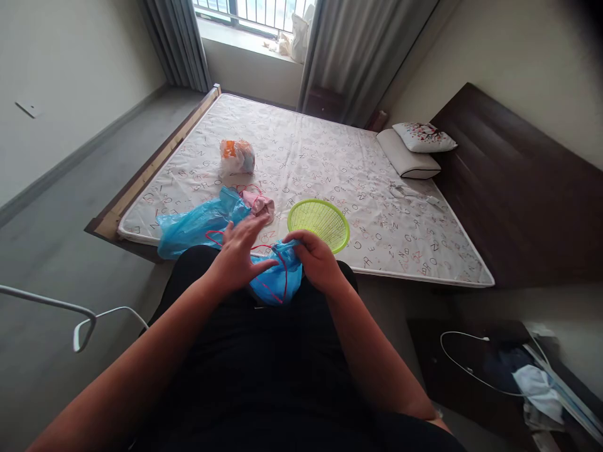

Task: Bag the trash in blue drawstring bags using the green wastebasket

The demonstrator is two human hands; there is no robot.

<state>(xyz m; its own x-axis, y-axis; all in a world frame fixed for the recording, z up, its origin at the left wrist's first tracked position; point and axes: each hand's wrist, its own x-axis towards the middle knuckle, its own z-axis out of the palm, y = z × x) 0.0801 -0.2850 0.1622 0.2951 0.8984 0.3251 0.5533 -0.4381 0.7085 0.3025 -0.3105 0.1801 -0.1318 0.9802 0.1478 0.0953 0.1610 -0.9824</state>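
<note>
My right hand (315, 256) pinches the gathered top of a small blue plastic bag (277, 279) above my lap. A thin red string (285, 270) runs across this bag and trails to the left. My left hand (240, 251) is open beside it, thumb and fingers spread. The thumb passes close to the bag; whether it touches cannot be made out. Left of that hand, a larger blue plastic bag (202, 220) lies crumpled over the mattress edge. A folded pink cloth (260, 204) rests behind my left fingers. Behind my right hand sits a lime-green mesh basket (325, 220).
The patterned mattress (320, 150) fills a wooden bed frame. Farther back lies a clear plastic bag with orange contents (237, 157). Pillows (409, 154) rest by the dark headboard (509, 188). A dark nightstand (433, 351) stands at right; a bent metal rod (61, 301) juts in from the left.
</note>
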